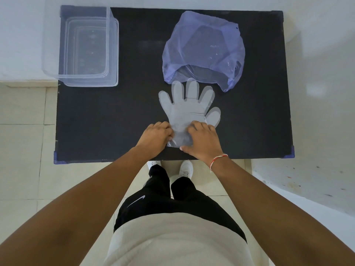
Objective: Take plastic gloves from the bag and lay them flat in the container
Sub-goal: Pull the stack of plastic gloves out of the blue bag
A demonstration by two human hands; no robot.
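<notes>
A clear plastic glove (187, 108) lies flat on the black table (115, 116), its fingers spread and pointing toward the bag. My left hand (155, 136) pinches the left side of the glove's cuff. On the right side of the cuff my right hand (201, 140) presses down and grips it. The blue translucent bag (203, 48) lies just beyond the glove's fingertips with its mouth facing me. What it holds is unclear. The clear plastic container (113, 54) stands at the table's far left corner, with nothing visible inside.
The table's near edge runs just below my hands, with blue corner guards (290, 153) at both front corners. Pale floor tiles surround the table. My legs and white shoes (186, 167) stand under the front edge. A white wall rises behind the container.
</notes>
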